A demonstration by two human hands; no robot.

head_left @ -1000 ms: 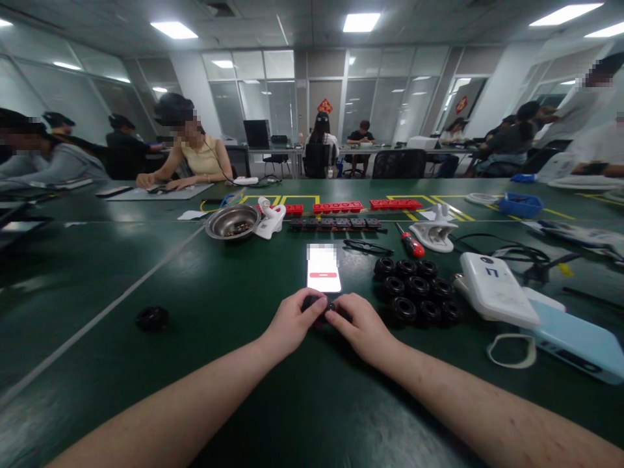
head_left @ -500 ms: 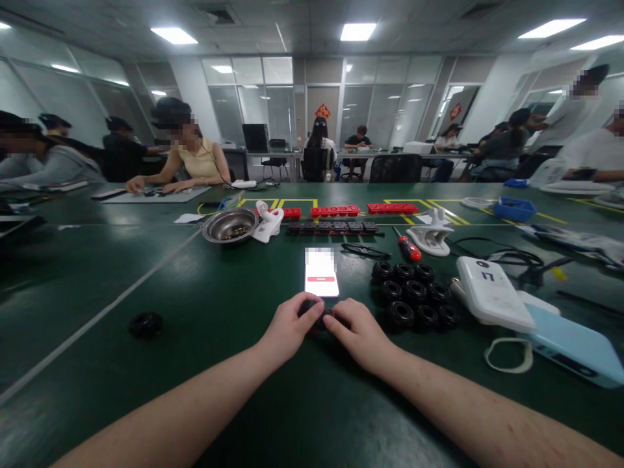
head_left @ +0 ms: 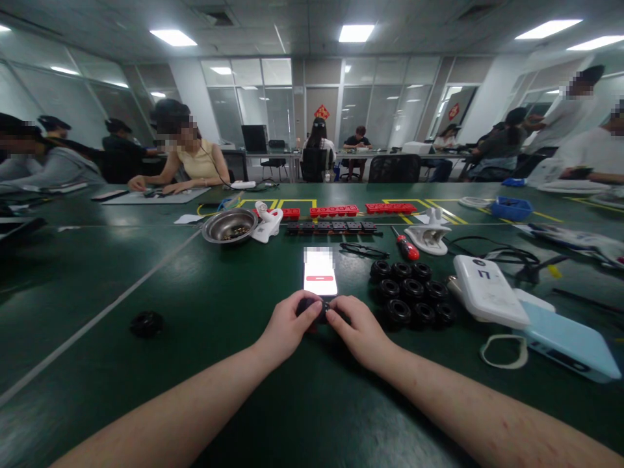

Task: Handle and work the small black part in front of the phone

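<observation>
My left hand (head_left: 288, 325) and my right hand (head_left: 358, 331) meet on the green table (head_left: 219, 305), both curled around a small black round part (head_left: 316, 308) held between the fingertips. Most of that part is hidden by my fingers. A lit phone (head_left: 320, 272) lies flat just beyond my hands. To the right of my right hand sits a cluster of several black ring-shaped parts (head_left: 412, 294). A single black ring (head_left: 146, 323) lies alone far to the left.
Farther back stand a metal bowl (head_left: 230, 225), rows of red blocks (head_left: 336, 210) and black blocks (head_left: 334, 227), a red-handled screwdriver (head_left: 403, 246) and white clamps (head_left: 431, 235). White and pale blue devices (head_left: 492, 291) and cables lie right. Other people sit at surrounding tables.
Both hands stay closed on the small black part with only slight finger shifts. The view has tilted a little.
</observation>
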